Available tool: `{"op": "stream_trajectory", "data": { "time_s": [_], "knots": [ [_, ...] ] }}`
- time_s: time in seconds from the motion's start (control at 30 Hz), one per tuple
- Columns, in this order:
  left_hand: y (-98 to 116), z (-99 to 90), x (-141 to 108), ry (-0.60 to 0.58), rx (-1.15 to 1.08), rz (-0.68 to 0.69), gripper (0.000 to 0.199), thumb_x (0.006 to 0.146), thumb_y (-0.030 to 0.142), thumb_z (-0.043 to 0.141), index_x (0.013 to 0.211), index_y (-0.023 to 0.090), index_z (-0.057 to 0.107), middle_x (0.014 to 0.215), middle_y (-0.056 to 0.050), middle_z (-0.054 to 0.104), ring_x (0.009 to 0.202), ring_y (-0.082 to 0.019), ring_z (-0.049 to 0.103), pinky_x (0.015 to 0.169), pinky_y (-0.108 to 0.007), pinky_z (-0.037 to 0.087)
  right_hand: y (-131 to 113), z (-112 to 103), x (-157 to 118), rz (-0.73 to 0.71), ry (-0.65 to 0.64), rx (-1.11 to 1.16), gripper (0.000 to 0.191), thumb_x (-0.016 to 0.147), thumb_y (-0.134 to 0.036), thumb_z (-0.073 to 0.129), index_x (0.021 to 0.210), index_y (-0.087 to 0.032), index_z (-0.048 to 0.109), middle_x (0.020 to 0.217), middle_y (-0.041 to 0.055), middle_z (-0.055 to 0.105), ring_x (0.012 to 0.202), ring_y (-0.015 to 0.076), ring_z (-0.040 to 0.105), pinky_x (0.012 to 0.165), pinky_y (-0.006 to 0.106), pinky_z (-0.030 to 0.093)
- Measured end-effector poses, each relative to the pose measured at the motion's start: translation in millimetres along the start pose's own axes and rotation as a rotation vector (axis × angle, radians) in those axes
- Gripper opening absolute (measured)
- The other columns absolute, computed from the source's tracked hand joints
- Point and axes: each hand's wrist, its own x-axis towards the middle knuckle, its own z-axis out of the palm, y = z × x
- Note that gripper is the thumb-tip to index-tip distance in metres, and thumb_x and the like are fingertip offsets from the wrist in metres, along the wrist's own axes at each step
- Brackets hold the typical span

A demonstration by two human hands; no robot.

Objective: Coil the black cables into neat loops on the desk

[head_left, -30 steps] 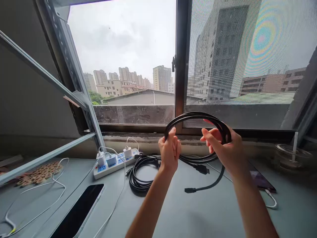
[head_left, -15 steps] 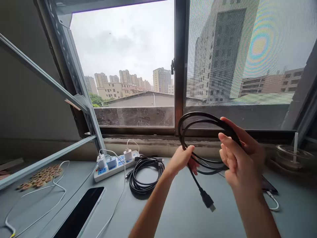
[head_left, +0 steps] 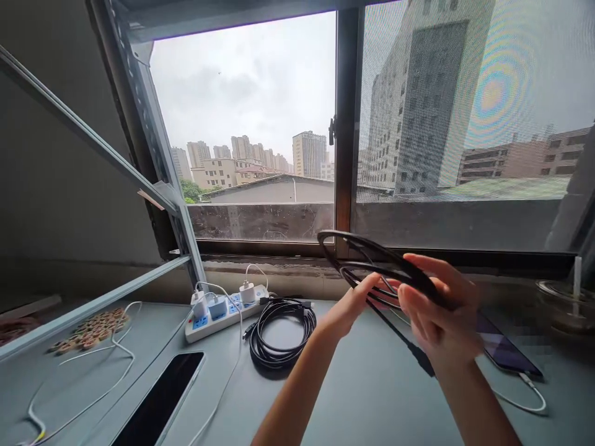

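A looped black cable (head_left: 357,238) is held up above the grey table, its coils tilted nearly flat. My left hand (head_left: 351,303) pinches the near side of the loops between thumb and fingers. My right hand (head_left: 441,303) is closed round the right side of the bundle. One end of the cable hangs down between the hands, its black plug (head_left: 422,359) partly hidden behind my right wrist. On the table to the left lies a second coiled black cable (head_left: 260,353).
A white power strip (head_left: 218,322) with chargers stands behind a phone (head_left: 160,396) at the left. Small wooden pieces (head_left: 93,331) lie beyond white cords. Another phone (head_left: 506,350) and a lidded cup (head_left: 564,306) are at the right; a metal frame (head_left: 171,167) rises at the left.
The held loops have tipped flatter and lower, and the hanging plug has swung right toward my right wrist. Both hands are closer together. The whole view has shifted slightly.
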Motion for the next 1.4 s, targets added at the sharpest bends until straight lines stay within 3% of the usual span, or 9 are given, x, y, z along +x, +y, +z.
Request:
{"op": "stream_trajectory", "data": {
  "time_s": [0.13,0.27,0.4,0.53,0.7,0.97,1.1,1.23,1.4],
  "knots": [
    [-1.5,-5.0,13.0,0.12,-0.328,0.178,0.041,0.079,0.059,0.057,0.072,0.019,0.052,0.078,-0.002,0.069,0.078,-0.017,0.067,0.079,-0.029,0.049,29.3,-10.1,22.6,0.11,0.155,0.193,0.018,0.074,-0.024,0.06,0.089,-0.023,0.069,0.032,-0.0129,0.023,0.028,0.0046,0.018,0.032,0.018,0.022],
    [6.1,-22.4,15.0,0.211,-0.424,0.262,0.048,0.072,0.062,0.064,0.068,0.02,0.041,0.051,0.007,0.049,0.06,-0.015,0.065,0.066,-0.026,0.049,50.8,-7.4,29.5,0.321,0.192,0.087,0.021,0.075,-0.031,0.062,0.092,-0.018,0.063,0.041,-0.0115,0.036,0.035,0.0062,0.037,0.039,0.018,0.035],
    [16.9,-36.5,10.6,0.361,-0.27,0.307,0.044,0.075,0.059,0.062,0.07,0.02,0.042,0.044,0.012,0.03,0.037,-0.009,0.049,0.045,-0.019,0.04,55.4,-0.4,20.1,0.18,0.15,-0.328,0.038,0.081,-0.037,0.061,0.114,-0.019,0.055,0.069,-0.0035,0.064,0.039,0.0077,0.052,0.041,0.022,0.046],
    [23.5,-43.9,6.3,0.458,-0.046,0.367,0.029,0.078,0.047,0.058,0.081,0.02,0.048,0.043,0.013,0.033,0.029,-0.008,0.041,0.032,-0.019,0.032,54.5,-1.0,14.1,-0.034,0.144,-0.563,0.06,0.079,-0.037,0.065,0.135,-0.029,0.043,0.108,0.0061,0.064,0.042,0.0052,0.051,0.038,0.022,0.048],
    [30.1,-49.4,0.2,0.414,0.197,0.316,0.016,0.078,0.035,0.053,0.081,0.019,0.053,0.04,0.012,0.036,0.027,-0.007,0.039,0.028,-0.017,0.03,52.8,-7.6,18.0,-0.134,0.062,-0.699,0.051,0.08,-0.04,0.066,0.128,-0.029,0.055,0.105,0.0054,0.063,0.051,0.007,0.051,0.043,0.022,0.052],
    [43.4,-45.8,-11.4,0.199,0.125,0.201,0.045,0.065,0.054,0.074,0.081,0.018,0.052,0.044,0.013,0.034,0.029,-0.002,0.029,0.031,-0.016,0.021,41.6,-7.8,17.9,-0.161,0.081,-0.683,0.045,0.079,-0.04,0.067,0.123,-0.029,0.06,0.084,0.0004,0.066,0.038,0.0051,0.042,0.035,0.022,0.043],
    [45.1,-47.1,-12.6,0.107,0.069,0.219,0.055,0.065,0.069,0.065,0.069,0.018,0.044,0.044,0.012,0.03,0.033,-0.001,0.022,0.033,-0.016,0.015,40.2,-4.6,16.9,-0.113,0.126,-0.65,0.038,0.079,-0.041,0.067,0.113,-0.026,0.065,0.077,-0.0006,0.064,0.039,0.0054,0.042,0.035,0.02,0.041],
    [51.2,-45.6,-13.9,0.121,0.035,0.185,0.066,0.066,0.079,0.052,0.054,0.021,0.025,0.043,0.01,0.019,0.034,0.0,0.017,0.035,-0.019,0.006,41.1,-1.3,16.3,-0.074,0.149,-0.613,0.035,0.078,-0.04,0.067,0.11,-0.024,0.066,0.077,-0.0002,0.064,0.044,0.0066,0.044,0.04,0.021,0.042],
    [56.2,-42.6,-13.2,0.151,-0.09,0.079,0.064,0.073,0.075,0.05,0.05,0.02,0.027,0.042,0.01,0.015,0.036,-0.001,0.01,0.036,-0.021,0.002,41.5,0.5,15.0,-0.189,0.142,-0.617,0.019,0.079,-0.033,0.067,0.095,-0.023,0.069,0.073,-0.0008,0.064,0.044,0.0078,0.048,0.039,0.021,0.04]
  ]
}}
